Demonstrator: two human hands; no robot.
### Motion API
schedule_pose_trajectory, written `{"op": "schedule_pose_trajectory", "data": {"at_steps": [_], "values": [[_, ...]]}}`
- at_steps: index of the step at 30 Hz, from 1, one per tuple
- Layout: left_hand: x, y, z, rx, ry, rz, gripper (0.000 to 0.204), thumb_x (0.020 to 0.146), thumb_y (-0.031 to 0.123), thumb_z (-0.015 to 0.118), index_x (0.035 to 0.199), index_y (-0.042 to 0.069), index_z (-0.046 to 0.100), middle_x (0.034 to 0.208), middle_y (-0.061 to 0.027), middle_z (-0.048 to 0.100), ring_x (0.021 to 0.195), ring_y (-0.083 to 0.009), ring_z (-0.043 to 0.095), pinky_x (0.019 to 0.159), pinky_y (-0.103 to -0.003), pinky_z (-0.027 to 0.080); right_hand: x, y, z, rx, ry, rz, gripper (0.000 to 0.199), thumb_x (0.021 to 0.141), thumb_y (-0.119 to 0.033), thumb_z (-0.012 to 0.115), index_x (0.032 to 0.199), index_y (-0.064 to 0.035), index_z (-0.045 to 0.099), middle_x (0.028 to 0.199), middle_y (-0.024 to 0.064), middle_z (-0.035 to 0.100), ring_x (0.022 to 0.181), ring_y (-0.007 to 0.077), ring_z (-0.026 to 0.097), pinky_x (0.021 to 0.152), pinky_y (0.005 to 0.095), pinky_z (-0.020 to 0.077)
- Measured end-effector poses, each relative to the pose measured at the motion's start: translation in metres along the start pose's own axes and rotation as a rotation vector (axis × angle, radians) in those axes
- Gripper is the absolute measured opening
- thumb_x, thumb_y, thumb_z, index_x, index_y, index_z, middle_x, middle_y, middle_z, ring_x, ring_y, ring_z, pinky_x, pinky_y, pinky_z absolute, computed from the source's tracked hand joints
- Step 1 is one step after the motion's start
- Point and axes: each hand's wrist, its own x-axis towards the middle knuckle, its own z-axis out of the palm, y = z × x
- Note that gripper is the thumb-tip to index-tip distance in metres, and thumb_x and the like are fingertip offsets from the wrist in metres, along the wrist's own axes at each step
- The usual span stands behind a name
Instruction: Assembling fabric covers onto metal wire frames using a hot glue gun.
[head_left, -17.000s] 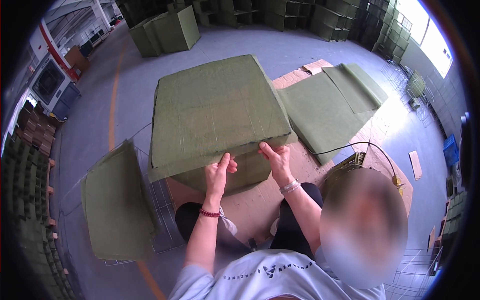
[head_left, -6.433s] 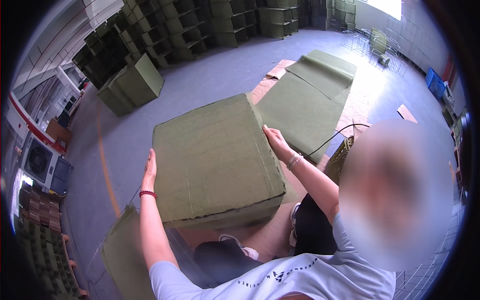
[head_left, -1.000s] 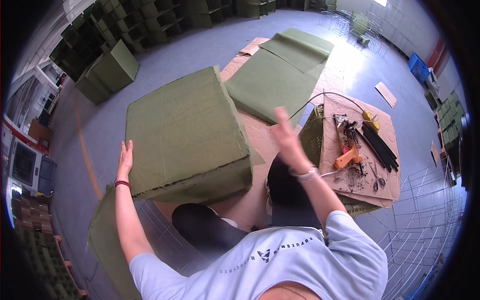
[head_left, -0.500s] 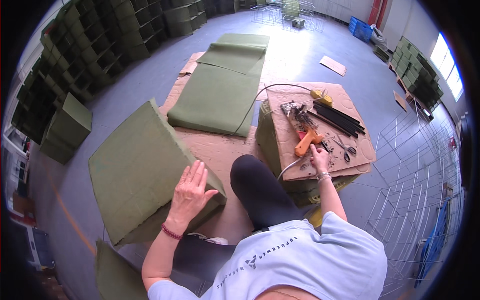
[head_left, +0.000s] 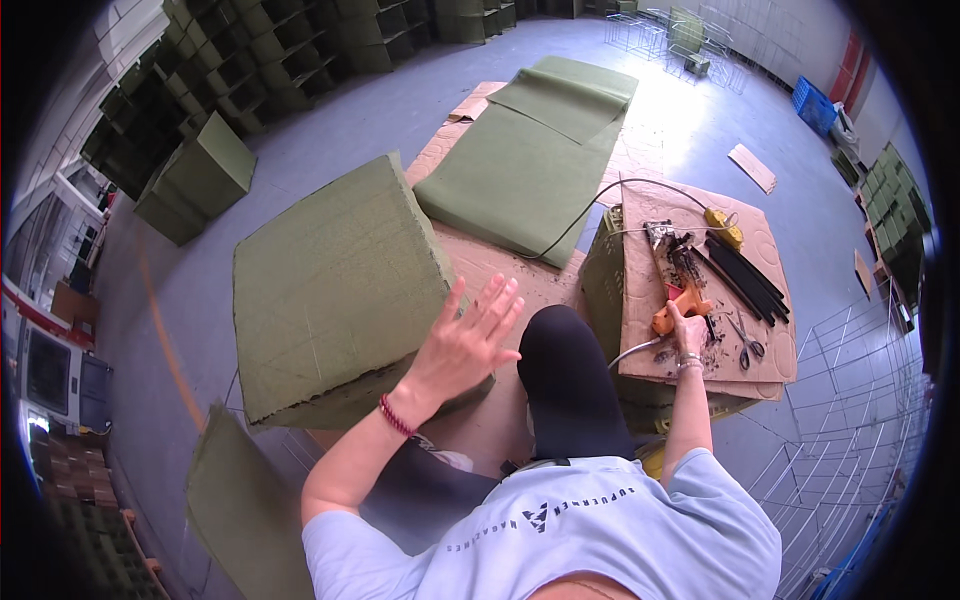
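A large olive-green fabric-covered box (head_left: 330,285) lies on brown cardboard in front of me. My left hand (head_left: 462,338), fingers spread and holding nothing, hovers over the box's near right corner. My right hand (head_left: 684,325) reaches to a cardboard-topped green box (head_left: 700,300) at my right and closes on an orange glue gun (head_left: 676,308) whose cable runs off the near edge. Black sticks (head_left: 745,278), scissors (head_left: 745,340) and small tools lie on that top.
A long green fabric sheet (head_left: 535,160) is spread on cardboard ahead. Another green panel (head_left: 240,500) lies at lower left, a green box (head_left: 195,178) at far left, with stacked green crates behind. Wire mesh frames (head_left: 840,420) stand at right.
My view has swung right and down. My left hand lifted off the green box and opened above its corner. My right hand stayed at the orange glue gun on the cardboard top.
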Motion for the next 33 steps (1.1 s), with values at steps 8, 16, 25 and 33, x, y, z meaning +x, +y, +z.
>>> {"op": "schedule_pose_trajectory", "data": {"at_steps": [8,16,25,33], "values": [[-0.07,-0.025,0.004,-0.018,-0.103,-0.609,0.091,0.086,0.068,0.038,0.142,-0.003,0.032,0.149,-0.0184,0.031,0.138,-0.0317,0.03,0.111,-0.048,0.026,0.093,0.048,0.016,0.899,-0.263,0.316,0.028,0.063,-0.026,0.072,0.075,-0.0047,0.059,0.067,0.0039,0.056,0.062,0.0176,0.056,0.055,0.0305,0.0461],[-0.074,-0.02,0.004,0.048,-0.073,-0.637,0.086,0.086,0.066,0.041,0.137,-0.004,0.04,0.145,-0.0179,0.039,0.134,-0.0313,0.037,0.107,-0.048,0.033,-0.057,-0.065,-0.073,0.838,-0.479,-0.239,0.023,0.072,-0.01,0.063,0.093,-0.0058,0.053,0.072,-0.0006,0.052,0.055,0.0101,0.051,0.049,0.0243,0.0417],[-0.077,-0.017,0.003,0.057,-0.061,-0.656,0.087,0.086,0.066,0.041,0.137,-0.004,0.04,0.144,-0.0179,0.04,0.133,-0.0315,0.039,0.107,-0.046,0.034,-0.164,-0.161,-0.085,0.573,-1.032,-0.463,0.041,0.067,-0.006,0.071,0.104,-0.0001,0.054,0.081,0.0002,0.054,0.064,0.0083,0.053,0.057,0.0238,0.0451],[-0.074,-0.016,0.004,0.04,-0.063,-0.664,0.088,0.086,0.067,0.039,0.137,-0.005,0.04,0.144,-0.0187,0.039,0.133,-0.0313,0.038,0.108,-0.046,0.033,-0.163,-0.165,-0.043,0.453,-1.028,-0.542,0.035,0.064,-0.013,0.074,0.09,0.0022,0.055,0.076,0.004,0.056,0.068,0.0122,0.054,0.062,0.029,0.046]]}}
